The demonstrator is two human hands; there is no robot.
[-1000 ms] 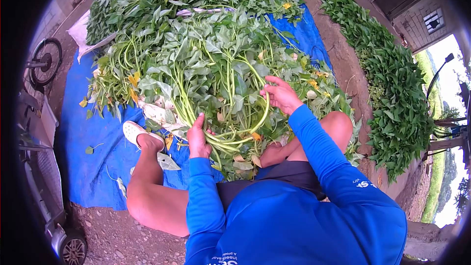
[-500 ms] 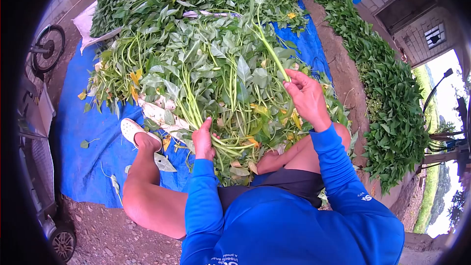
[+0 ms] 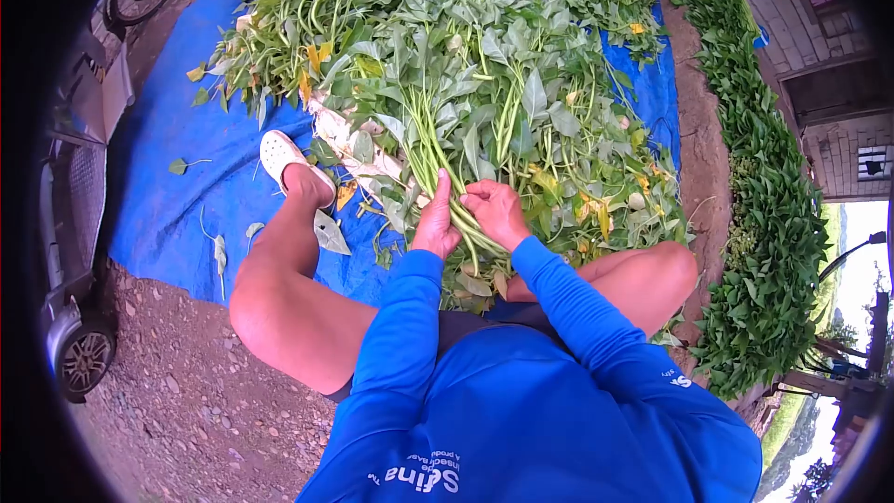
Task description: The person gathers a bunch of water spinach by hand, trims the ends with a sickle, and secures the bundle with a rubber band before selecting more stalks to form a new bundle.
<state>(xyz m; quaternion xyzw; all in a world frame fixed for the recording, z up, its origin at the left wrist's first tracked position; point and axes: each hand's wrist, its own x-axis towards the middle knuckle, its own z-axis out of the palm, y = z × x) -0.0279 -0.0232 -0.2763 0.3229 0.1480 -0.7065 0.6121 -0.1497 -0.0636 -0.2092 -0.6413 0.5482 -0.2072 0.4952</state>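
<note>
Crinkled blue tarp (image 3: pixel 186 196); L hand (image 3: pixel 438 227) & R hand (image 3: pixel 496 212) grip smooth green stems (image 3: pixel 430 154).

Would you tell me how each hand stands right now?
Left hand: closed around a bundle of green stems.
Right hand: fingers closed on the same bundle.

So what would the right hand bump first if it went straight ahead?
The right hand would probably meet the green stems first, then the left hand; depth is hard to tell.
</note>
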